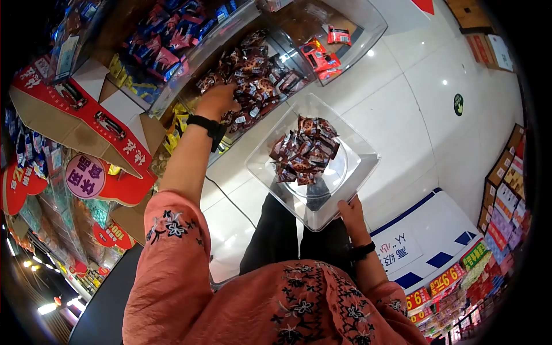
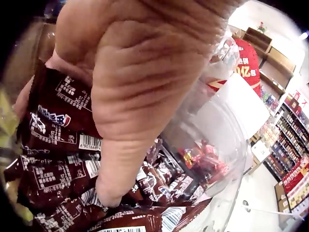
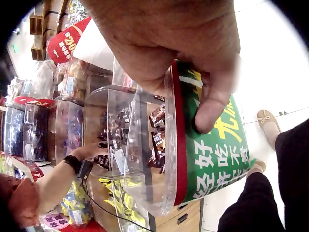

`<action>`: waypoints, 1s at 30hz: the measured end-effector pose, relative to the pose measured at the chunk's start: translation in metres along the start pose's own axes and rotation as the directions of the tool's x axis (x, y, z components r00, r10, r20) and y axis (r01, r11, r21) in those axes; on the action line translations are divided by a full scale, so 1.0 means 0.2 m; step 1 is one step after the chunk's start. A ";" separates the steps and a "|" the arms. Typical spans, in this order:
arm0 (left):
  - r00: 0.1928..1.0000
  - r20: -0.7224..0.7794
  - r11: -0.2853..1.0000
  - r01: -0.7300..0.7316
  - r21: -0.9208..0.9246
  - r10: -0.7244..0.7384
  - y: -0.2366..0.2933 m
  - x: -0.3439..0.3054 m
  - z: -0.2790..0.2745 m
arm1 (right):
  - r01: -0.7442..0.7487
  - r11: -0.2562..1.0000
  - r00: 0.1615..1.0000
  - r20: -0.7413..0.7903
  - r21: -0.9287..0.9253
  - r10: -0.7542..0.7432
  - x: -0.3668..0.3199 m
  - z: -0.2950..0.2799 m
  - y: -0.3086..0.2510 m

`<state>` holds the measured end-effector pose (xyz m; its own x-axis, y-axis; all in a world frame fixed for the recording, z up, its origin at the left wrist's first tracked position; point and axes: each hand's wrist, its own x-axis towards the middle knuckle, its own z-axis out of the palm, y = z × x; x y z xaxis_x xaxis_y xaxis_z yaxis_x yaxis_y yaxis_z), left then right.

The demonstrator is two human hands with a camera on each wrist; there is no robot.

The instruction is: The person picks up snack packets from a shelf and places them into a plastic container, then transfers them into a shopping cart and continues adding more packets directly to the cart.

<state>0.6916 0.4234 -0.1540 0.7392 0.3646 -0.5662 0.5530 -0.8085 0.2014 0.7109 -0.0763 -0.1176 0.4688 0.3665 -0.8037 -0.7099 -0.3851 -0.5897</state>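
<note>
My left hand point(image 1: 217, 103) reaches down among brown-wrapped snack packets point(image 1: 253, 95) in a clear display bin. Close up in the left wrist view, several brown packets point(image 2: 58, 116) lie between the thumb and the fingers, which are mostly hidden behind the wrappers. With the thumb outside its wall, my right hand point(image 1: 353, 217) grips the rim of a clear plastic box point(image 1: 259, 164), held tilted in front of the body. A pile of the same brown packets point(image 1: 305, 149) lies inside that box. A green label point(image 3: 207, 145) covers its outer side in the right wrist view.
Beside the brown packets stand bins of blue and pink packets point(image 1: 167, 40), yellow packets point(image 1: 175, 129) and red packets point(image 1: 322, 57). Red cardboard signs point(image 1: 80, 115) stick out at the left. A white-and-blue box point(image 1: 420, 241) stands at the right on the tiled floor point(image 1: 391, 103).
</note>
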 end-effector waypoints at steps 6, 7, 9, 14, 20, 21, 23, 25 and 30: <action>1.000 0.016 0.985 0.019 -0.169 -0.017 -0.10 0.03 -0.05 | 0.038 0.999 0.998 0.045 -0.024 -0.037 0.02 -0.05 0.08; 0.999 -0.046 0.980 0.015 -0.198 -0.025 -0.12 0.00 -0.06 | 0.041 0.999 0.998 0.044 -0.019 -0.040 0.02 -0.04 0.07; 0.945 -0.322 0.978 -0.116 -0.171 0.055 -0.17 -0.08 -0.06 | 0.042 0.999 0.998 0.042 -0.016 -0.041 0.01 -0.04 0.07; 0.880 -0.475 0.885 -0.219 -0.411 -0.003 0.11 -0.39 -0.20 | 0.034 0.999 0.999 0.042 -0.011 -0.033 0.02 -0.03 0.07; 0.959 -0.216 0.672 -0.282 -0.685 0.183 0.56 -0.59 0.10 | 0.030 0.999 0.999 0.043 -0.022 -0.029 0.03 -0.01 0.06; 0.952 -0.180 0.661 -0.303 -0.687 0.249 0.60 -0.57 0.23 | 0.026 0.999 0.999 0.042 -0.021 -0.025 0.03 -0.01 0.07; 0.928 -0.159 0.688 -0.358 -0.631 0.337 0.64 -0.58 0.32 | 0.019 1.000 0.999 0.039 -0.019 -0.019 0.04 -0.01 0.08; 0.906 -0.177 0.755 -0.420 -0.504 0.386 0.69 -0.62 0.27 | 0.018 1.000 1.000 0.013 -0.022 -0.017 0.03 0.01 0.06; 0.925 -0.356 0.763 -0.136 -0.632 -0.130 0.37 -0.27 -0.02 | 0.002 1.000 1.000 0.018 -0.003 -0.002 0.01 0.02 0.03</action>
<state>0.6941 0.3460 -0.1047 0.7488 0.6074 -0.2652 0.5644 -0.3745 0.7357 0.7058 -0.0750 -0.1233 0.4605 0.3826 -0.8010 -0.7073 -0.3871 -0.5915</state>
